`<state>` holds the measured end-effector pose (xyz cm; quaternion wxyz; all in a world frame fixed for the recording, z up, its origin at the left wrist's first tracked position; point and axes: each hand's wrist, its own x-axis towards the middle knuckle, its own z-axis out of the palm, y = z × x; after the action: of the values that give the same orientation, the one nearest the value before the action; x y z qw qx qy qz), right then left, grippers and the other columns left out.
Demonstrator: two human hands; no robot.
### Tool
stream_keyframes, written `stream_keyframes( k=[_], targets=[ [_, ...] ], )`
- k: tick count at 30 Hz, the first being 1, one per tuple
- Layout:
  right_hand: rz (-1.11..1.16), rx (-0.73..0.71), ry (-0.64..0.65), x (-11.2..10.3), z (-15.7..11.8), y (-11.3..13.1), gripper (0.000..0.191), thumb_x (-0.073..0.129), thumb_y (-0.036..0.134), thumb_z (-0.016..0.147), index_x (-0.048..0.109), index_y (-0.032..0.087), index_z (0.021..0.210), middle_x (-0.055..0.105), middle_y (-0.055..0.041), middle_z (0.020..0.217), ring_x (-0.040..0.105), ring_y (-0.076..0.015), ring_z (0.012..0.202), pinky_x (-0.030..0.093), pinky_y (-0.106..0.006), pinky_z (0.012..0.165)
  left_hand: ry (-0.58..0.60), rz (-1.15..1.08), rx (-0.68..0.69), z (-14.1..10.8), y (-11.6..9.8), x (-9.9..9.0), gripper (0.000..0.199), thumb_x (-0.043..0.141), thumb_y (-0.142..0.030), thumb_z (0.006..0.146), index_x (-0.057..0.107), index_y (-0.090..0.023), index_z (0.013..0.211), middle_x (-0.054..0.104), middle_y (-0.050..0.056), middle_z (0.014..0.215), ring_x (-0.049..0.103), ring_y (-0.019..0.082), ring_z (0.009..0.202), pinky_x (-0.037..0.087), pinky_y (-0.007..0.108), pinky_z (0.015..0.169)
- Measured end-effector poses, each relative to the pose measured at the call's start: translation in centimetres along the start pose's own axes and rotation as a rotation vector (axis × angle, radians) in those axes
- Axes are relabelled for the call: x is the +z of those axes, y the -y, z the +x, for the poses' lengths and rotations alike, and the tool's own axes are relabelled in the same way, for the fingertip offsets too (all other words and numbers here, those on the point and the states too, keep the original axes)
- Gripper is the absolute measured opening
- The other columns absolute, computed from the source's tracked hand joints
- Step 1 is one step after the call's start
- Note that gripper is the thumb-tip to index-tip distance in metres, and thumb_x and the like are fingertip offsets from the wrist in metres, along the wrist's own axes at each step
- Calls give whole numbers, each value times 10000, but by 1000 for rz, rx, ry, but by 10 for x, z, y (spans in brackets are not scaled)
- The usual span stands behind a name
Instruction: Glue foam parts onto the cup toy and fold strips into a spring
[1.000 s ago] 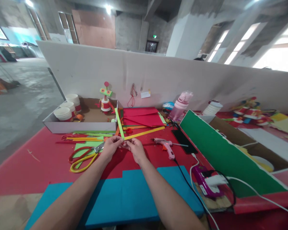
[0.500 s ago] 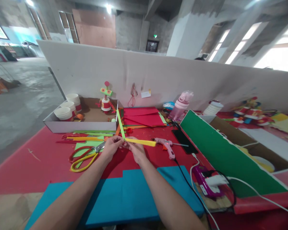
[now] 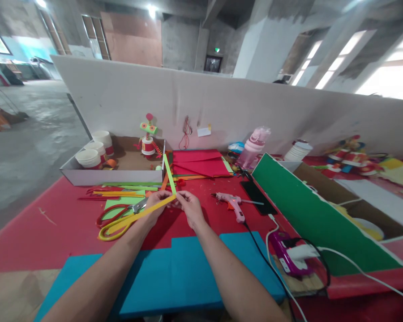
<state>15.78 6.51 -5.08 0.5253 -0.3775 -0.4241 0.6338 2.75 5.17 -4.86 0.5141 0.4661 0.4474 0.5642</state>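
Both my hands meet over the red table, pinching the spot where two paper strips join. The green paper strip [image 3: 169, 173] points up and away from my fingers. A yellow paper strip [image 3: 147, 211] runs left and toward me, passing over my left hand [image 3: 157, 205]. My right hand [image 3: 189, 208] is closed at the join from the other side; its fingertips partly hide the fold. Just left of my left hand lie scissors [image 3: 117, 229] with red and yellow handles, on a light green paper piece [image 3: 137, 202]. A pink glue gun [image 3: 233, 205] rests right of my right hand.
An open box [image 3: 117, 178] with paper cups [image 3: 89, 158] and a paper-cup figure [image 3: 148, 145] stands back left. Red paper sheets [image 3: 199, 162], a pink bottle [image 3: 253, 147], a phone [image 3: 258, 197], a green-sided box [image 3: 319, 219] and a purple power strip [image 3: 289, 255] with cables lie about.
The yellow strip has swung from pointing right to pointing left across my left hand. My right hand has shifted slightly at the join; the green strip stays nearly in place.
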Motion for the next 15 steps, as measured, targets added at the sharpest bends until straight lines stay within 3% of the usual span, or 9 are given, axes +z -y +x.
stream_keyframes(
  k=[9, 15],
  targets=[
    [-44, -55, -60, -2, 2, -2, 277, 710, 439, 650, 642, 189, 748, 580, 36, 600, 526, -102, 549, 475, -225, 574, 63, 9, -10, -6, -9, 4, 212, 733, -316, 672, 689, -140, 781, 657, 48, 683, 557, 132, 584, 429, 242, 569],
    [-16, -94, -95, -2, 4, -4, 279, 691, 450, 668, 612, 194, 747, 604, 32, 626, 547, -115, 547, 475, -245, 569, 30, 99, 35, -8, -14, 12, 225, 742, -340, 664, 641, -169, 770, 644, 25, 716, 567, 130, 645, 436, 226, 607]
  ],
)
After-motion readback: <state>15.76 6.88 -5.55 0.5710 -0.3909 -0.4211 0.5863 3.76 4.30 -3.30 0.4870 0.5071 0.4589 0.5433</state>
